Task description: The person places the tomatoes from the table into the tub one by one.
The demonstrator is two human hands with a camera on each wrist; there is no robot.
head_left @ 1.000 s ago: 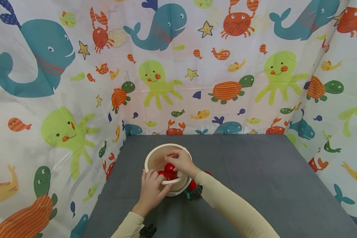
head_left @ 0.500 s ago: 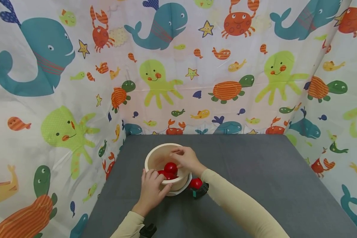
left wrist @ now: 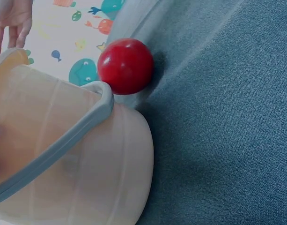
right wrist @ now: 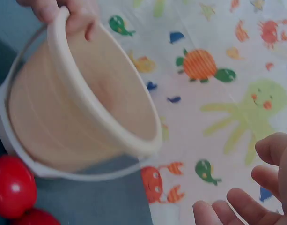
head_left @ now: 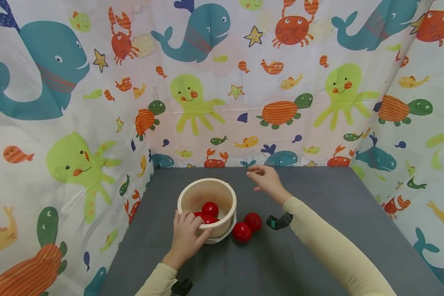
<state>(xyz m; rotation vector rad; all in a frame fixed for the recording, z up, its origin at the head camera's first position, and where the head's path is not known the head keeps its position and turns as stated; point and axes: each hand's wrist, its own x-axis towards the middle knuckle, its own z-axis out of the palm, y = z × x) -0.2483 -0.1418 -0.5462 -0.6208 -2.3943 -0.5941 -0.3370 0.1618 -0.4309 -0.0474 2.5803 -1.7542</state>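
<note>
Head view: left hand (head_left: 186,234) grips the near-left rim of the cream bucket (head_left: 225,196), fingers hooked over the edge, thumb on the outside. Right hand (head_left: 268,181) hangs in the air right of and beyond the bucket, well apart from it; fingers loosely bent and spread, palm free. Bucket stands on the grey table (head_left: 318,238). Red balls (head_left: 210,209) inside it, low down toward its near side; exact count hidden by left-hand fingers and rim. Nearer loose ball (head_left: 242,232) just right of the bucket, can't tell if touching; farther loose ball (head_left: 253,221) right behind that one. Bucket's handle (left wrist: 49,153) hangs down across its outer wall. Black wristband (head_left: 279,221) on the right forearm, right of the bucket. Sea-animal curtain (head_left: 225,98) behind the bucket and on both sides
</note>
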